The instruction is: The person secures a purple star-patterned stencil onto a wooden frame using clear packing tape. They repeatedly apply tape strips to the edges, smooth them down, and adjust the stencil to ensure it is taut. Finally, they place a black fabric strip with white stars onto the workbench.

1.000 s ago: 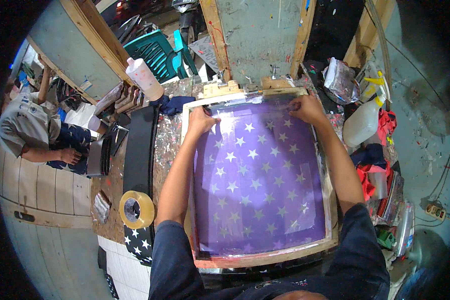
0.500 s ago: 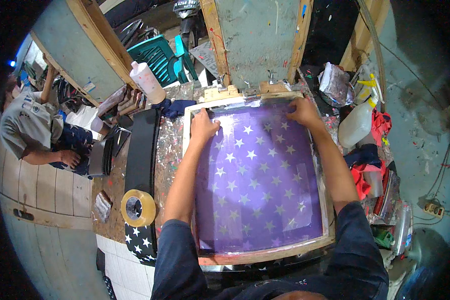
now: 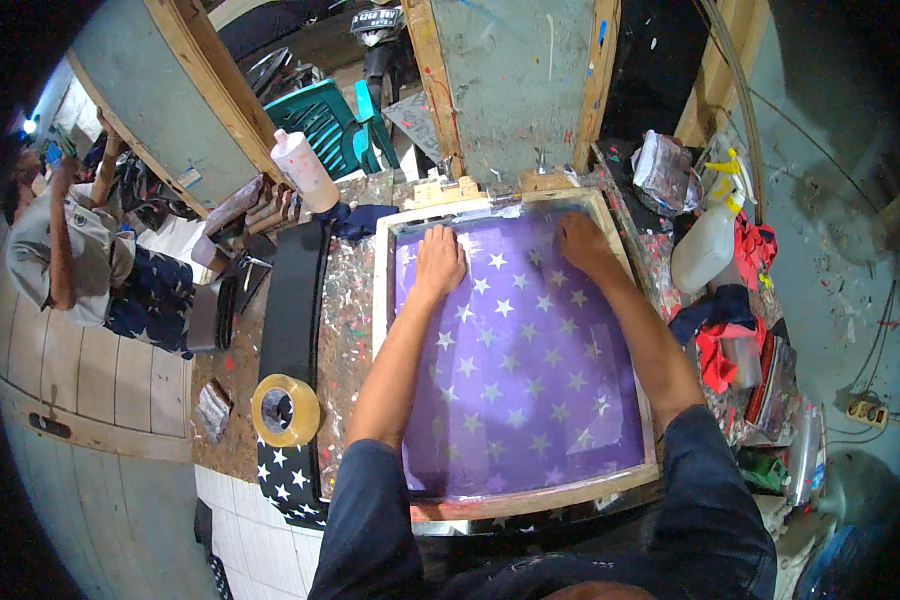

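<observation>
In front of me lies a wooden screen printing frame point(image 3: 530, 506) with purple mesh and a pattern of pale stars. My left hand point(image 3: 440, 260) rests on the upper left part of the mesh, its fingers bent and close together. On the upper right part is my right hand point(image 3: 580, 241), fingers curled down. Whatever either hand may pinch is hidden beneath the fingers. Clear strips, like tape, show faintly on the mesh. To the left of the frame, a roll of clear tape point(image 3: 308, 398) sits on a long black board point(image 3: 292, 290), over star-patterned cloth point(image 3: 288, 478).
A pinkish-white bottle point(image 3: 305, 170) and dark cloth point(image 3: 355, 220) stand behind the board. At right are a spray bottle point(image 3: 705, 245), red cloths point(image 3: 715, 360) and a paint-stained container point(image 3: 662, 172). Another person point(image 3: 80, 250) stands at far left, near a green chair point(image 3: 315, 125).
My left hand has left the frame's upper left edge and moved right onto the mesh. My right hand has shifted slightly left and down. The other person has raised an arm.
</observation>
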`<state>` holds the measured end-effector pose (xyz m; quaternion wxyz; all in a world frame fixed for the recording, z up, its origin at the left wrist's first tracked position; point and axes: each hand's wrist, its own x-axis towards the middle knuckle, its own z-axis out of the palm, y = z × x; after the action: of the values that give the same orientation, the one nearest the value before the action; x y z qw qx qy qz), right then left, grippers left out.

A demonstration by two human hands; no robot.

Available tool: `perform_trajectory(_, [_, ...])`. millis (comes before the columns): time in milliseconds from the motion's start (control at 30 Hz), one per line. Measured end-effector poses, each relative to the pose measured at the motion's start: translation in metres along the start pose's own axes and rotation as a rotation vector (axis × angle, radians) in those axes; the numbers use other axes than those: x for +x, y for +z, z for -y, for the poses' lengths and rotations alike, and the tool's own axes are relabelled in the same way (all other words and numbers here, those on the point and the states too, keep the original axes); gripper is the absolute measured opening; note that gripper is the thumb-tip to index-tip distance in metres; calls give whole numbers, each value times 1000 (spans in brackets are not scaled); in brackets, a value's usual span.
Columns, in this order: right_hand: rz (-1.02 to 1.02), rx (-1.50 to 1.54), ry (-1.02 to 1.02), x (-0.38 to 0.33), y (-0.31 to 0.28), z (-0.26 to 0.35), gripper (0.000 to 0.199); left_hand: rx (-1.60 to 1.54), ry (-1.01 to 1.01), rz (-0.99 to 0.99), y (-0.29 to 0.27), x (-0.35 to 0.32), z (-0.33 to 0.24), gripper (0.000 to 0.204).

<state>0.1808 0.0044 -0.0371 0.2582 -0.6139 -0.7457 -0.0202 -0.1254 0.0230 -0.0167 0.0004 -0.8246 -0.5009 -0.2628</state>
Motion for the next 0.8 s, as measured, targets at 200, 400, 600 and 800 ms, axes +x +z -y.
perform_trajectory(200, [-10, -86, 32, 11, 1, -1, 13, 57, -67, 15, 5, 3, 6, 27])
perform_trajectory(400, [118, -256, 65, -4, -15, 22, 28, 167, -201, 57, 17, -5, -1, 49])
perform_trajectory(600, [59, -184, 170, -14, -23, 38, 39, 175, -428, 157, 6, -12, -4, 64])
perform_trajectory(800, [232, -54, 213, -9, -50, 90, 41, -2, 13, 23, -95, -62, 5, 62])
